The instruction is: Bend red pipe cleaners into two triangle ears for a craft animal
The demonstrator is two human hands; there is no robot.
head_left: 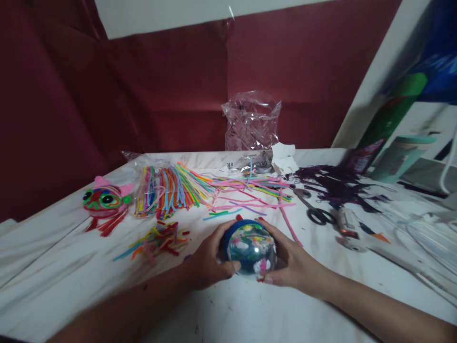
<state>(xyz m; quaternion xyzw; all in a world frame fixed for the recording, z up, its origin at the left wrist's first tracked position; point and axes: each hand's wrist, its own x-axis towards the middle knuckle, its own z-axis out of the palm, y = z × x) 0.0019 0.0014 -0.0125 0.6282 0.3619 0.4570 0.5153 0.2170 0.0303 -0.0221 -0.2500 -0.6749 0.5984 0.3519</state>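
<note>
A clear plastic ball (252, 250) with a blue band around its far left side is between my two hands, just above or on the table. Through its wall show colourful bits in white, pink, yellow and green. My left hand (217, 257) wraps the ball's left side, thumb at the front. On the opposite side my right hand (291, 259) grips it, its thumb low near the front. Cut pipe cleaner pieces (160, 240) lie in a pile left of my left hand. Long pipe cleaners (246, 186) are strewn beyond the ball.
At the left sits a decorated fish-like figure (105, 202) beside bagged pipe cleaners (146, 190). Scissors (316, 212), a glue gun (350, 226) and dark purple strands (332, 183) lie to the right. A crumpled clear bag (253, 124) stands at the back against the dark red covering (171, 95).
</note>
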